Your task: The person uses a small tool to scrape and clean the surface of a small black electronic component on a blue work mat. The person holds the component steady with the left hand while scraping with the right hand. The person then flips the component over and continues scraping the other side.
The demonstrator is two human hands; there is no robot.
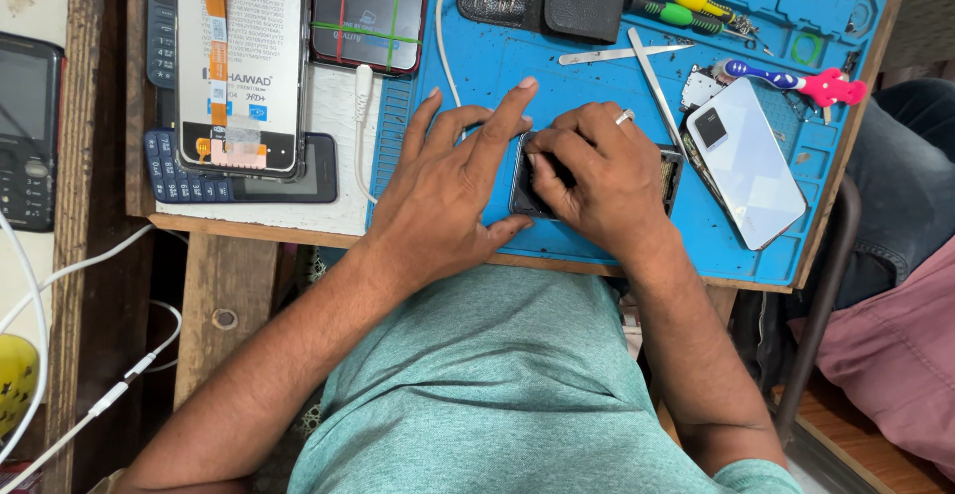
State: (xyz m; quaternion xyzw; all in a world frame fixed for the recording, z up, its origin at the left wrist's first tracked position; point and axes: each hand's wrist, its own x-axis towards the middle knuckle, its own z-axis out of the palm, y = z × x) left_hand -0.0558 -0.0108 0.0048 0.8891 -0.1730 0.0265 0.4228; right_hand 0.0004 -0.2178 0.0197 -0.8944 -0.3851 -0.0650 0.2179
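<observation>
Here, at nine o'clock, a dark keypad phone (28, 131) on bare wood, then a replacement screen panel (239, 61) lying over another keypad phone (239, 168). Dead centre on the blue repair mat (597, 81), left hand (453, 191) with fingers spread flat, pressing the dark opened phone (527, 191); right hand (597, 181) curled tight on that phone. Toward three o'clock, tweezers (652, 81), white back cover (748, 161), toothbrush (796, 81).

boxed display panel (239, 61) top left, dark banded screen (370, 11)
</observation>
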